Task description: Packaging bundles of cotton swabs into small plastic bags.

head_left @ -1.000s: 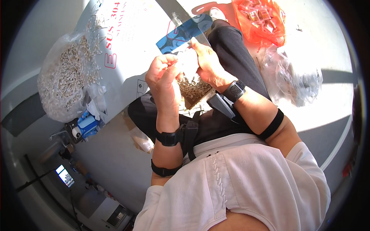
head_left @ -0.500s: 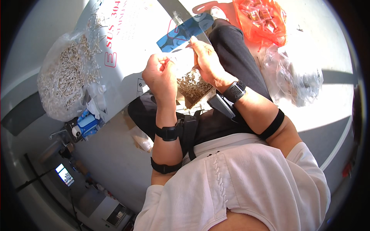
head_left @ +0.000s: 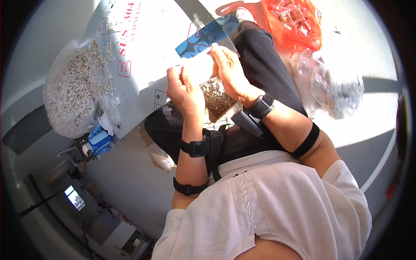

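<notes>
My left hand (head_left: 184, 91) is raised over my lap, its thumb and fingertips pinched together; glare hides what they hold. Across from it, my right hand (head_left: 232, 73) has its fingers pressed together near the tips, beside a washed-out white patch where I cannot make out any object. Just below both hands sits an open brown box (head_left: 215, 115) with a heap of small pale, thin bits (head_left: 218, 97) in it. Beyond the fingertips lies a clear sheet with a blue printed band (head_left: 208, 37), on or over a white surface; whether a finger touches it I cannot tell.
A clear bag (head_left: 65, 104) full of pale, thin bits leans at the left of the white printed board (head_left: 151, 47), with loose sticks (head_left: 106, 39) beside it. At far right are an orange bag (head_left: 310, 37) of small packets and a crumpled clear bag (head_left: 331, 93).
My left hand has moved slightly right and down, its fingertips drawn a little away from the glare patch. My right hand has shifted slightly left and down. More of the box's contents shows.
</notes>
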`<state>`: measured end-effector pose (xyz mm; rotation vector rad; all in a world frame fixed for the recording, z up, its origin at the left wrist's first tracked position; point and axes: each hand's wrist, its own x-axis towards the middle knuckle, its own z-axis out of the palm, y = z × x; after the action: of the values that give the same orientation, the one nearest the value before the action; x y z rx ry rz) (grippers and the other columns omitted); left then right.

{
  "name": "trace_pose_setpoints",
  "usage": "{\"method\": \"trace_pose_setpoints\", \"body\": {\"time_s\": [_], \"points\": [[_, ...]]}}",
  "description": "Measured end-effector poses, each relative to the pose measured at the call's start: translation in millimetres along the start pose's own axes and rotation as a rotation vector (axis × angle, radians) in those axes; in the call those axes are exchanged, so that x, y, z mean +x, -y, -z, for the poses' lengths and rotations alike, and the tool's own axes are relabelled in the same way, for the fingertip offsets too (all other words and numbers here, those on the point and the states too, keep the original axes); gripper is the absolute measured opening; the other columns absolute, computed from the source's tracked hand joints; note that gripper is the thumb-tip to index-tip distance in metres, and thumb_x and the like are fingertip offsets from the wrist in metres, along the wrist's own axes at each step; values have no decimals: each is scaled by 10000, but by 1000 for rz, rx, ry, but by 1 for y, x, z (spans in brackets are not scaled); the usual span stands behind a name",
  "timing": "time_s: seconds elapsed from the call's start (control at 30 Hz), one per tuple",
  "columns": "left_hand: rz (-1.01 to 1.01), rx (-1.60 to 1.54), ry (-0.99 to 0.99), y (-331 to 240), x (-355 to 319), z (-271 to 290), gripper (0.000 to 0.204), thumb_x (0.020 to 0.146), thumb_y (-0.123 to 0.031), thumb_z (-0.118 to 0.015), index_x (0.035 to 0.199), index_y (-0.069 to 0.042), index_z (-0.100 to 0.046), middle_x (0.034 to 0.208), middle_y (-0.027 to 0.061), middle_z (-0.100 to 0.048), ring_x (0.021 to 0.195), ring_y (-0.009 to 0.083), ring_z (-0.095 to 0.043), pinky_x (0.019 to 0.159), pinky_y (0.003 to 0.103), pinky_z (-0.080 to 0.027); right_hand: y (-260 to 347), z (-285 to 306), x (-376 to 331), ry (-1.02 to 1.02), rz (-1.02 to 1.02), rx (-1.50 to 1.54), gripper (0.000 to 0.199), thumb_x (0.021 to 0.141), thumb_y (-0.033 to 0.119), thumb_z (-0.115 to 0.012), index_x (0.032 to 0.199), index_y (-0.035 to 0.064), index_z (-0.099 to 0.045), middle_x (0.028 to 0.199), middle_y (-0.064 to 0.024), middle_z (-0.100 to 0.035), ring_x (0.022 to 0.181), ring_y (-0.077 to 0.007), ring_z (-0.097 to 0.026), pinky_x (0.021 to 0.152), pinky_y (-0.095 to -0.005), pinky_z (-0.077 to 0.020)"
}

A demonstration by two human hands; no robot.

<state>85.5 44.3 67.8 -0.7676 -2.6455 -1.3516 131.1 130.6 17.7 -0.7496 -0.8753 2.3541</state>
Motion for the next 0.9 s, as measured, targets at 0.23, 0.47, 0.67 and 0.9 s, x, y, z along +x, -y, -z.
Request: {"method": "trace_pose_setpoints", "body": {"time_s": [0.23, 0.47, 0.67, 0.9], "points": [[-96, 87, -48, 8, 6, 1, 109, 929, -93, -528, 860, -18, -489, 701, 75, -545, 625, 158, -527, 608, 309, -466, -4, 1, 5, 14, 30, 83, 297, 976, 333, -499, 872, 63, -568, 688, 34, -494, 615, -41, -416, 558, -213, -352], [-264, 374, -29, 24, 23, 19, 108, 928, -91, -520, 870, -32, -451, 717, 145, -589, 636, 309, -618, 567, 379, -483, 14, 15, 12, -216, -35, 20, 374, 954, 383, -503, 873, 33, -603, 776, -36, -619, 685, -98, -551, 628, -241, -436], [-363, 579, 105, 38, 27, 11, 149, 819, -19, -593, 879, -31, -457, 728, 146, -595, 667, 346, -630, 562, 411, -508, 10, 17, 13, -179, -37, -39, 353, 940, 362, -520, 888, 32, -633, 797, -63, -651, 674, -126, -580, 629, -243, -450], [-457, 653, 99, 30, 44, 17, 202, 754, 48, -565, 901, -32, -452, 722, 159, -591, 667, 366, -622, 567, 421, -514, 12, 17, 14, -177, -31, -49, 345, 941, 346, -521, 874, 26, -631, 780, -63, -645, 665, -121, -577, 616, -246, -449]]}}
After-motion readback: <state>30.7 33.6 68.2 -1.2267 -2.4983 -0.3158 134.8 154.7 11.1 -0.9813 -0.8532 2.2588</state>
